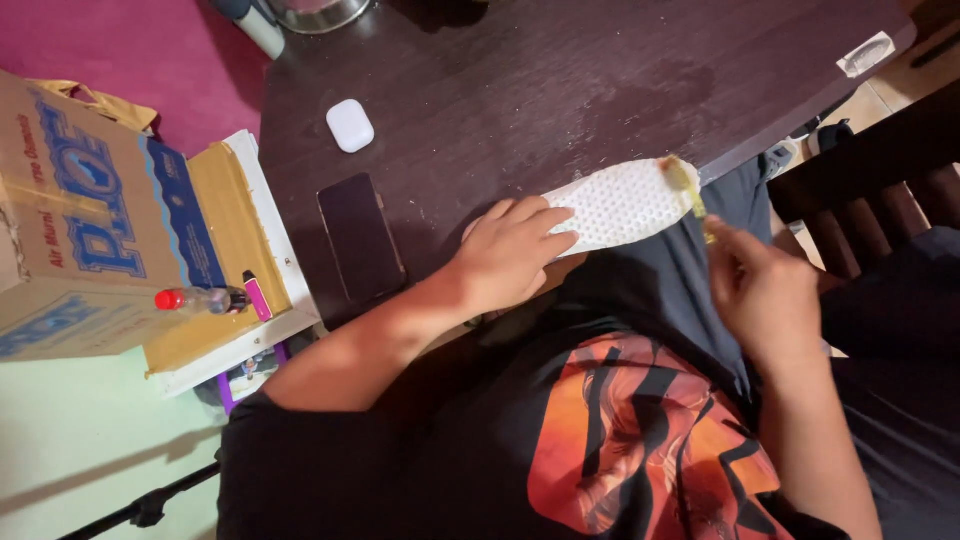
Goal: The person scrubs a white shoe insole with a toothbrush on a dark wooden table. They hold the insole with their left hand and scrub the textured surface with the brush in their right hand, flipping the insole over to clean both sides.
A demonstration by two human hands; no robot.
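The white perforated insole (620, 203) lies at the near edge of the dark worktop (560, 80). The left hand (510, 255) presses flat on its heel end, fingers spread. The right hand (760, 290) pinches a yellowish strip (690, 185) at its toe end. A dark phone (360, 238) lies left of the left hand, with a white earbud case (350, 126) beyond it.

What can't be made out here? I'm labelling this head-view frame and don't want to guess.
- White perforated insole: its near end is hidden under the left hand.
- Right hand: fingertips motion-blurred, so its grip on the yellowish strip is unclear.
- Metal vessel: cut off by the top edge.
- Small bottle: too small to identify.
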